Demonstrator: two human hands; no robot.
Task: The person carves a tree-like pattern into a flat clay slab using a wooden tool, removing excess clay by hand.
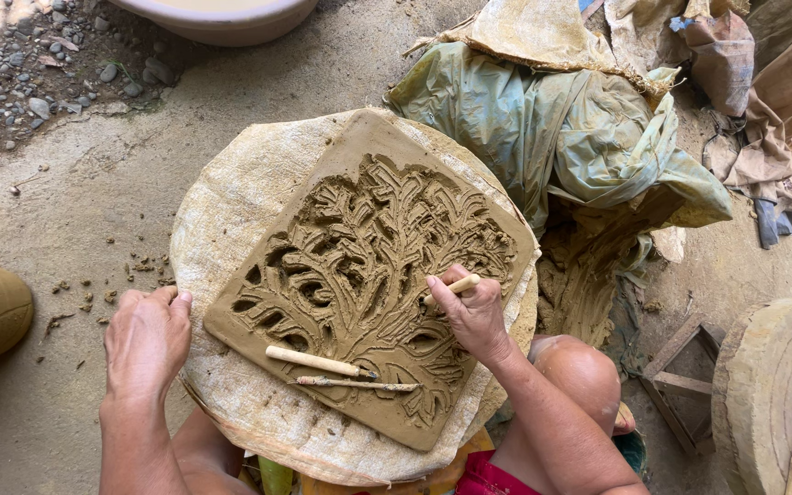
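A square clay slab (359,275) carved with a leafy tree pattern lies tilted like a diamond on a round worktop (231,211) covered in pale sackcloth, set between the person's knees. The right hand (474,312) rests on the slab's right part, its fingers (446,289) pinching a short wooden stick (454,287) whose tip meets the carved clay. The left hand (147,335) lies on the sackcloth at the worktop's left edge, just beside the slab's lower left side — fingers pressed together and curled down, holding nothing. Two more tools lie on the slab's lower part: a pale wooden dowel (312,360) and, just below it, a thin clay-smeared stick (355,384). To the right, well apart, a crumpled green plastic sheet (552,137) covers a lump of clay (584,284) — beyond it a round wooden block (776,385).
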